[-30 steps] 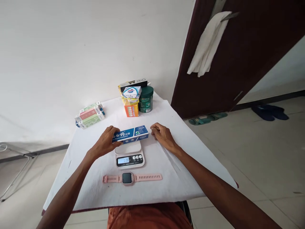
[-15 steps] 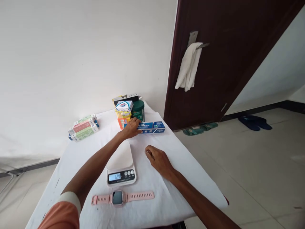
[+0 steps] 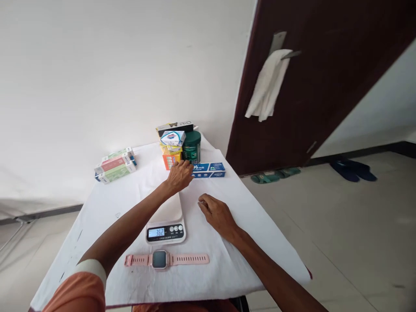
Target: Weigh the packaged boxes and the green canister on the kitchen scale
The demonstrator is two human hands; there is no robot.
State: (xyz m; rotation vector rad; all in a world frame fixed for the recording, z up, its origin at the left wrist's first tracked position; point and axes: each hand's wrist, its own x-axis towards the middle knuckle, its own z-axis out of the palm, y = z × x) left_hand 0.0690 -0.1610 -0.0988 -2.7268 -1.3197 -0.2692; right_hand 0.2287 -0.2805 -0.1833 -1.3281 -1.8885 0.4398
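Note:
My left hand (image 3: 178, 175) reaches over the white kitchen scale (image 3: 165, 216), fingers curled round the left end of a blue toothpaste box (image 3: 209, 170). The box lies flat on the white cloth, just in front of a green jar (image 3: 191, 147). My left forearm passes above the scale's platform; its display reads 362. Right of the scale, my right hand (image 3: 216, 212) rests on the cloth with fingers curled under and nothing in them. A pink smartwatch (image 3: 165, 259) lies stretched out flat in front of the scale.
A stack of small boxes (image 3: 172, 147) stands beside the green jar at the table's far edge. Three more toothpaste boxes (image 3: 115, 164) lie at the far left. A dark door (image 3: 325, 78) with a white towel (image 3: 266, 86) is on the right; slippers lie on the floor.
My left hand carried the toothpaste box off the scale to the far side of the table and set it beside the green jar. My right hand drew back a little. The scale reading changed.

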